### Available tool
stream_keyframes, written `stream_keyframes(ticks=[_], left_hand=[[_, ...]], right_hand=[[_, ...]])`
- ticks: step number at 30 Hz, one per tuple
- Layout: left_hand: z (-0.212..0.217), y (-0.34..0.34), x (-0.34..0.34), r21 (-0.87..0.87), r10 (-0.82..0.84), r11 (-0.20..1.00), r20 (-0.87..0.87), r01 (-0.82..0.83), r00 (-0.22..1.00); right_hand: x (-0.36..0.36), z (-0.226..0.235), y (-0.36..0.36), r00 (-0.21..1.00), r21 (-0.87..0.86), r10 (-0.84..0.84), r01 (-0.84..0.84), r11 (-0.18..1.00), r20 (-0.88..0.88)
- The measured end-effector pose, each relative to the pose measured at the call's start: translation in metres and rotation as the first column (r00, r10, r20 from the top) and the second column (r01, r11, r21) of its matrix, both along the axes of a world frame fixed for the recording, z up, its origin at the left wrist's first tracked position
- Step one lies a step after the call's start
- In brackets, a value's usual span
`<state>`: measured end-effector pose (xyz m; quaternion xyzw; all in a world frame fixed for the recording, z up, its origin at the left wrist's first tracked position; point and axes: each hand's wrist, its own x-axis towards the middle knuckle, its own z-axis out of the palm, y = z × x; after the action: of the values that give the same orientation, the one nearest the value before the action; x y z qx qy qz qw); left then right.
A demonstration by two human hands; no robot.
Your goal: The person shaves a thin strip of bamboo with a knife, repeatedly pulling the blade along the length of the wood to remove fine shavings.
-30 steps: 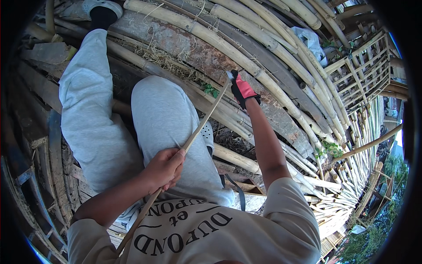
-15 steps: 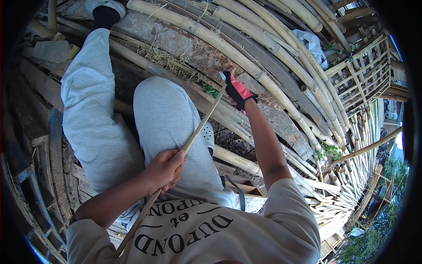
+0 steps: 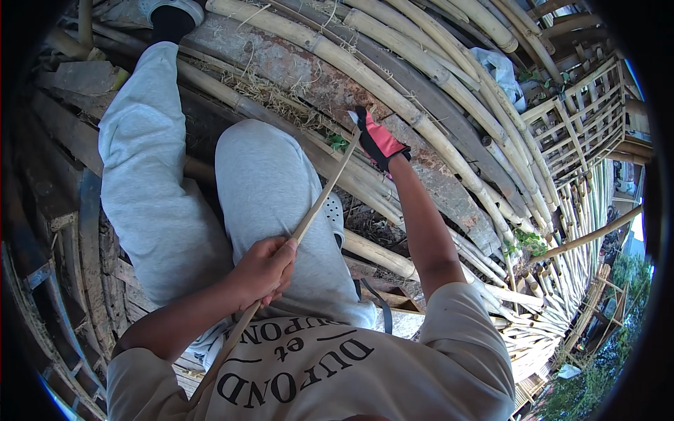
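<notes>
A long, thin bamboo strip (image 3: 319, 202) slants from beside my torso up across my bent knee. My bare left hand (image 3: 265, 272) is closed around its middle, just above my thigh. At the strip's far end is my right hand (image 3: 382, 142), in a red and black glove, with its fingers curled. A short pale blade (image 3: 353, 118), seemingly a knife's, pokes out past the glove and meets the strip's tip. The glove hides the handle.
Long bamboo poles (image 3: 393, 102) lie across the ground ahead and to the right. Shavings (image 3: 263, 95) are scattered on a weathered slab (image 3: 295, 67). A woven bamboo lattice (image 3: 572, 130) stands at right. Wooden frames (image 3: 63, 309) are at left, and a pale plastic bag (image 3: 497, 74) sits among the poles.
My gloved right hand has shifted slightly, and the blade's tip has turned a little to the left. My left hand keeps its hold on the strip in nearly the same place.
</notes>
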<state>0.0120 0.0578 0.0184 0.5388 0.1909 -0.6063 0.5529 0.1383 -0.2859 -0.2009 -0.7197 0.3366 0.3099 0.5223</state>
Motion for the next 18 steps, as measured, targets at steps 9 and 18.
stream_keyframes(ticks=[9, 18], left_hand=[[-0.001, 0.004, 0.004, -0.032, 0.024, 0.999, -0.030, -0.025, 0.999], [-0.002, 0.002, -0.003, -0.040, 0.049, 0.998, -0.005, -0.049, 0.999]], right_hand=[[-0.048, 0.044, 0.035, 0.984, 0.434, 0.092, -0.016, 0.901, -0.153], [-0.037, 0.006, 0.024, 0.854, -0.604, 0.472, -0.261, 0.753, 0.220]])
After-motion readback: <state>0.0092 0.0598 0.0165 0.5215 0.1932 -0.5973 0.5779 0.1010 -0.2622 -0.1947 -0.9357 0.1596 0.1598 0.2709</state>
